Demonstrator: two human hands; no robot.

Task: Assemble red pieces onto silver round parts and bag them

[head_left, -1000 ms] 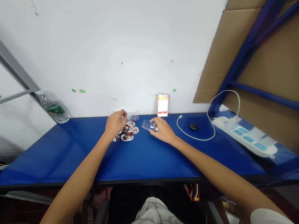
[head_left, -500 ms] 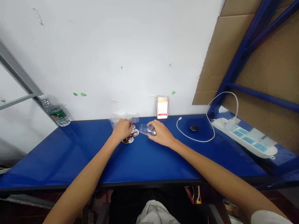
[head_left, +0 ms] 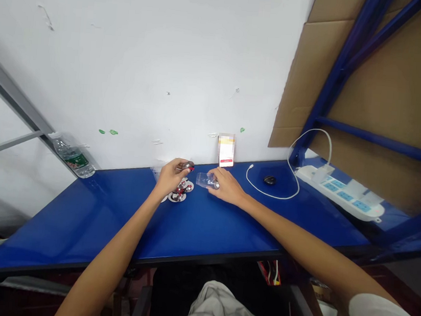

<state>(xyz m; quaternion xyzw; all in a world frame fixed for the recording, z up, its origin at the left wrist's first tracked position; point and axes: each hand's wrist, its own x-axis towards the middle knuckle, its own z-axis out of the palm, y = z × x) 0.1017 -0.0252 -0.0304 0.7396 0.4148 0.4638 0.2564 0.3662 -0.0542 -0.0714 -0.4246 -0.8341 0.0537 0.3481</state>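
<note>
Raised over a small pile, my left hand (head_left: 170,178) is closed on a shiny, dark silver round piece (head_left: 188,166) with a red edge. Below it on the blue table lies the pile of white discs with silver and red parts (head_left: 180,191). To the right, my right hand (head_left: 227,185) is closed around a clear plastic sleeve (head_left: 204,180), whose left end faces the pile. Something silver and round shows at that sleeve near the fingertips. More clear plastic (head_left: 156,171) lies partly hidden behind my left hand.
A lit phone (head_left: 227,152) leans against the wall. Right of it are a white cable (head_left: 282,198), a black mouse-like object (head_left: 269,180) and a white power strip (head_left: 340,193). A water bottle (head_left: 73,157) leans at the left end of the blue table (head_left: 219,227).
My left hand has lifted from the pile with a shiny round piece in its fingers, uncovering more of the discs. My right hand stays on the clear sleeve.
</note>
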